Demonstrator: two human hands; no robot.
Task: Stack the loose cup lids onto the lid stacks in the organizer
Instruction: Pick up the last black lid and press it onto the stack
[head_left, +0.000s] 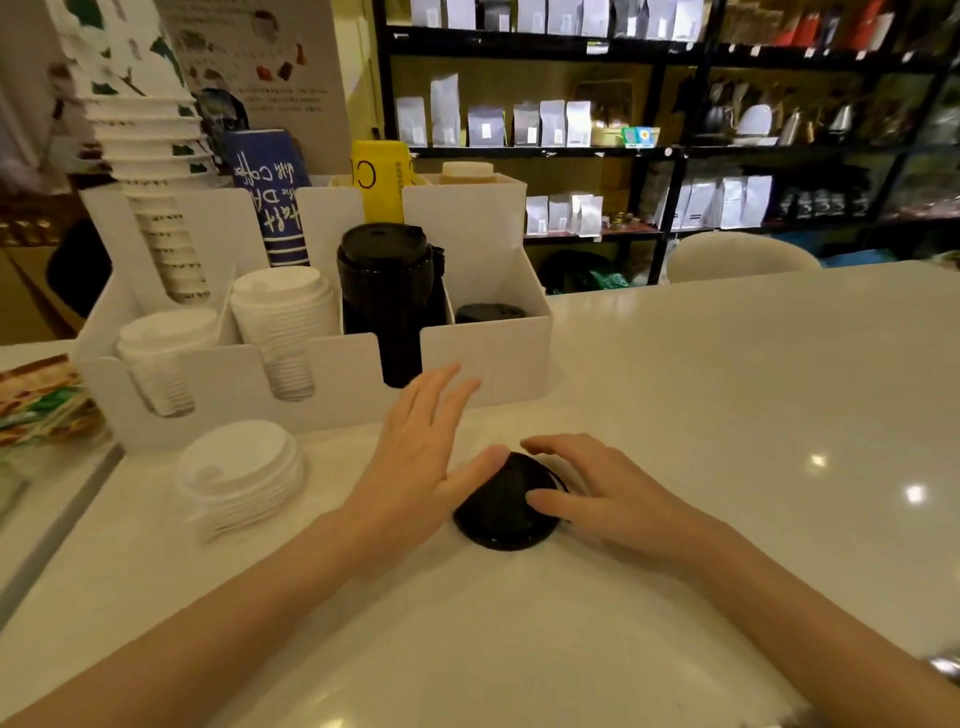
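The small pile of black plastic cup lids (506, 506) lies on the white counter (727, 389), bracketed by the left hand (415, 457) and right hand (597, 493), both spread, neither closed. Light, slippery (probably flexible) lids should be pinched at the rim.

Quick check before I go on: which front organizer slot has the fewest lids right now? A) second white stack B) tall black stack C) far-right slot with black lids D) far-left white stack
C: the far-right slot shows only a low pile of black lids barely above its wall, while the tall black stack and both white stacks rise well higher.
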